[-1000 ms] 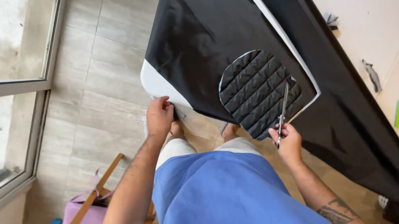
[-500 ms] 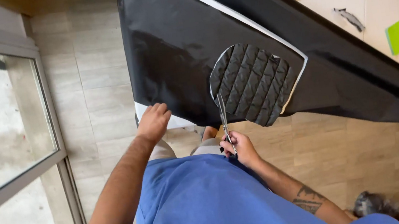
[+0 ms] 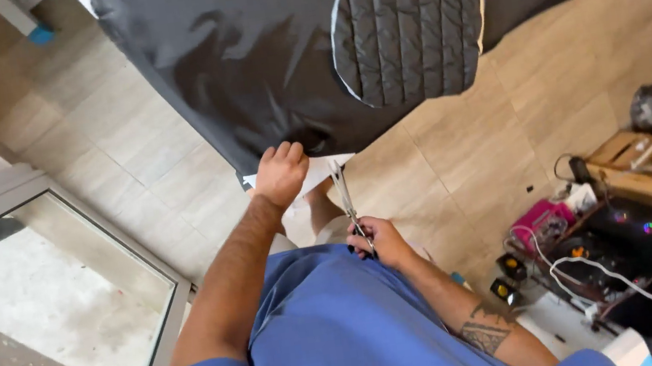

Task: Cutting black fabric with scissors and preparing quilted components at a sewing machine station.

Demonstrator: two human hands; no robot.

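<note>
While the left hand (image 3: 280, 172) is pinching the black sheet's (image 3: 241, 59) lower edge (arm outstretched), the right hand (image 3: 381, 241) is gripping scissors (image 3: 344, 193), blades pointing up.

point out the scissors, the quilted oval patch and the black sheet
scissors (image 3: 342, 191), head view, on the blades
quilted oval patch (image 3: 407, 31), head view, at its middle
black sheet (image 3: 241, 59), head view, on its plain part left of the patch

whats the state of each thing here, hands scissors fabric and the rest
left hand: gripping the sheet's lower edge
right hand: closed on the scissors' handles
scissors: blades pointing up at the sheet's edge
black sheet: hanging, creased
quilted oval patch: on the sheet, white-edged
white cable: lying loose
</note>
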